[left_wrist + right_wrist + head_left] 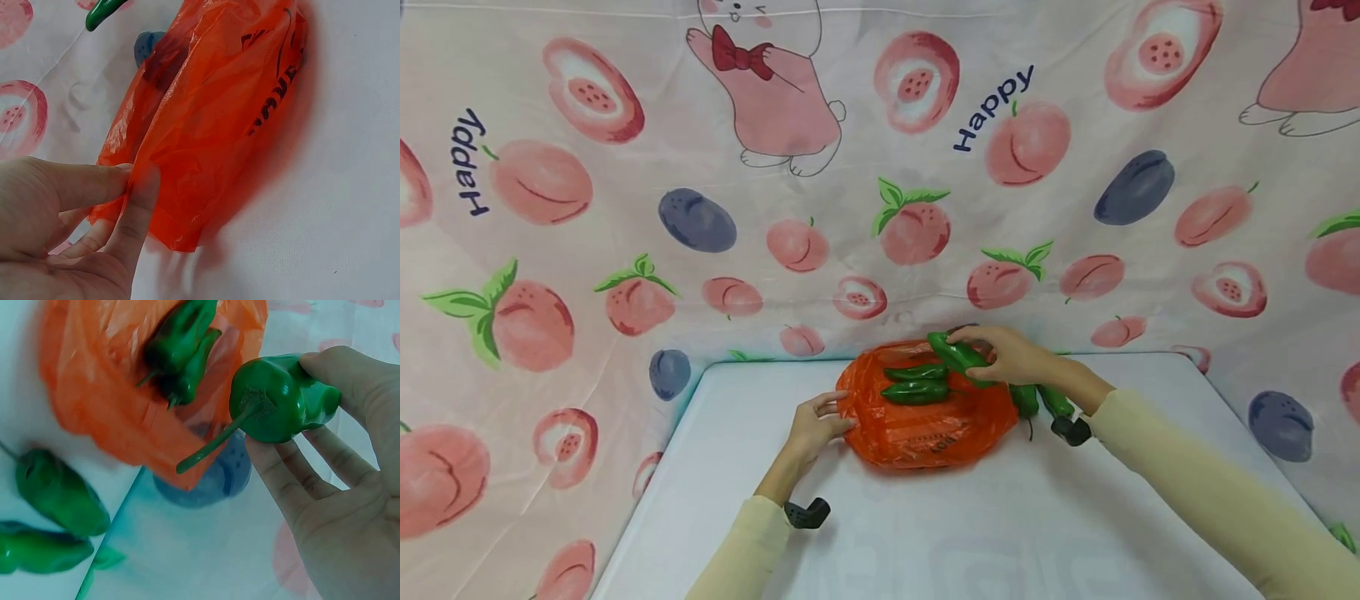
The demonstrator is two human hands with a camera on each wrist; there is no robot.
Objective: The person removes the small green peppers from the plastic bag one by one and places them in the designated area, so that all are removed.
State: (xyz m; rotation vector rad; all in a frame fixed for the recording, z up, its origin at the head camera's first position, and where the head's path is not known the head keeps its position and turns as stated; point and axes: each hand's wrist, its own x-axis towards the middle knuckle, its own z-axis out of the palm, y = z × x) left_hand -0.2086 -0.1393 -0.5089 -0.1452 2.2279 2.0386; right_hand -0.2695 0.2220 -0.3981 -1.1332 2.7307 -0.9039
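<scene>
An orange plastic bag (917, 437) lies on the white table, its left edge pinched between the thumb and fingers of my left hand (811, 429). In the left wrist view the bag's film (206, 125) passes between thumb and fingertips. My right hand (1011, 354) grips a green pepper (957, 354) above the bag's right part. The right wrist view shows that pepper (269, 397) with its stem pointing away from the palm. Two more green peppers (916, 392) lie on the orange film; the right wrist view shows the pair (181, 347) too.
Right of the bag, other green peppers (1024, 402) lie on the white table (925, 533), partly behind my right wrist. A peach-patterned cloth (850, 217) hangs along the table's back edge. Each wrist wears a black camera.
</scene>
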